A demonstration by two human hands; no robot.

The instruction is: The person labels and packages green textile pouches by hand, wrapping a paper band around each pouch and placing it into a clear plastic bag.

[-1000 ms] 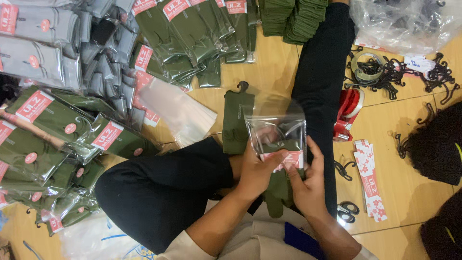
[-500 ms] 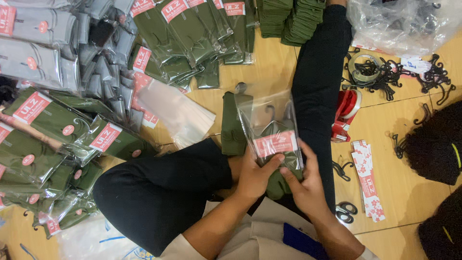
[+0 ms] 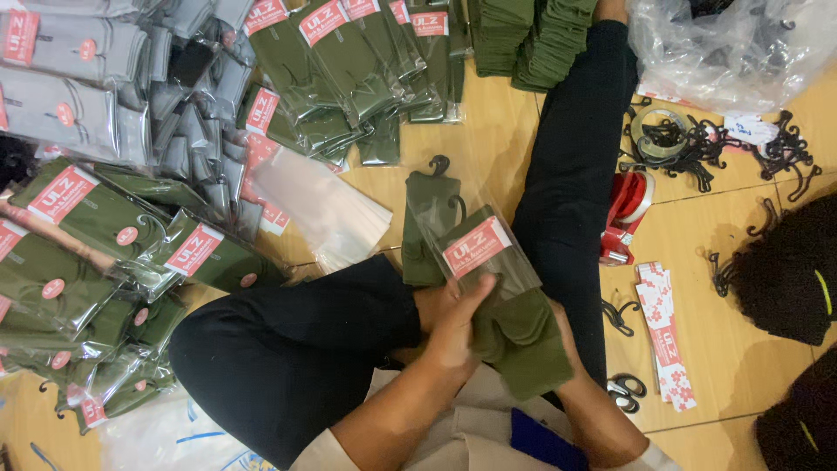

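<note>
Head view: left hand (image 3: 458,327) fingers are gripping green socks (image 3: 514,327) half inside a clear sleeve (image 3: 475,249). Right hand (image 3: 567,336) is mostly hidden, grip unclear; many packed socks (image 3: 96,209) are lying alongside.

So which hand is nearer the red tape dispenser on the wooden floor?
Right. The right hand, mostly hidden under the olive-green socks in the clear plastic sleeve, lies closer to the red tape dispenser. The left hand grips the bundle's far side, farther away.
</note>
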